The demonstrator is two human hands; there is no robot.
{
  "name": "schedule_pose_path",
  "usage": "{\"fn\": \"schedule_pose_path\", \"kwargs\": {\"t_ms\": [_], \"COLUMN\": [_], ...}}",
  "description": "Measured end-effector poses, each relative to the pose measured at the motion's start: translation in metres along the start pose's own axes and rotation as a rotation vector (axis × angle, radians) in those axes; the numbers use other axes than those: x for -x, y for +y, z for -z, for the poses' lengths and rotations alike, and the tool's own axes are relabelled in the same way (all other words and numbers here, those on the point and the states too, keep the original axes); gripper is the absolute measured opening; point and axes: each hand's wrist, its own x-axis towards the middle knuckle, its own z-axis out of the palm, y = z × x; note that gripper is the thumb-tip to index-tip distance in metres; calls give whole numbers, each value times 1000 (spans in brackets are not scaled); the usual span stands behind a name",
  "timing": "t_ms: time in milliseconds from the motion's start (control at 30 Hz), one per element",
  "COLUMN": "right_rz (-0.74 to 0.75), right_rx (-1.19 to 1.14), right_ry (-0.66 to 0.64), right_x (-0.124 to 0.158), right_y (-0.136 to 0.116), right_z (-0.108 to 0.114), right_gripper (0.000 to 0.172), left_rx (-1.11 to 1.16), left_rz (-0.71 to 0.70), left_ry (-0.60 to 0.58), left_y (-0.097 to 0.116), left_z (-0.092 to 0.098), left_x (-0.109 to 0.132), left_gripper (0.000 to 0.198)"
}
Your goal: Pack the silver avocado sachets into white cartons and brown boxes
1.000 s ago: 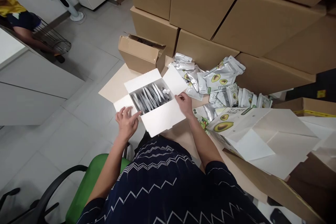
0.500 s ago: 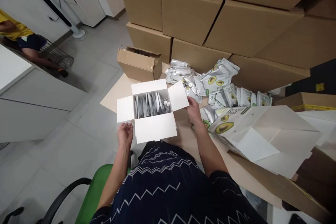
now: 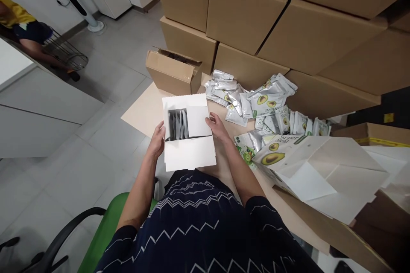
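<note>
bracing the white box [image 3: 190, 155] squarely between left hand [image 3: 156, 140], half open against its side, and right hand [image 3: 218, 127], half open at the inward-folded flap [image 3: 197, 117], should help; keep the edge-standing pouches [image 3: 180, 124] below the fold.

White box [image 3: 189, 153]: smooth matt paperboard
Pouches [image 3: 262, 106], 2 o'clock from box: glossy, creased foil-like film
Stacked cartons [image 3: 245, 10], 1 o'clock: matt cardboard
Shirt [image 3: 198, 215], 6 o'clock: matt cloth
Wire basket [image 3: 64, 49], 10 o'clock: thin metal
Floor [image 3: 70, 183], 8 o'clock: smooth tile
</note>
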Motion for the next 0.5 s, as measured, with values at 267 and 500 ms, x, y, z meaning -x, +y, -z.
{"fn": "schedule_pose_path", "kwargs": {"t_ms": [267, 500], "right_rz": [30, 120], "right_rx": [84, 224], "right_ry": [-13, -18], "right_x": [-3, -13], "right_y": [-21, -38], "right_z": [-6, -17], "right_gripper": [85, 91], "left_rx": [-168, -318], "left_rz": [-13, -40], "left_ry": [-27, -2], "left_y": [8, 30], "left_z": [-5, -19], "left_x": [-7, -30], "left_gripper": [80, 87]}}
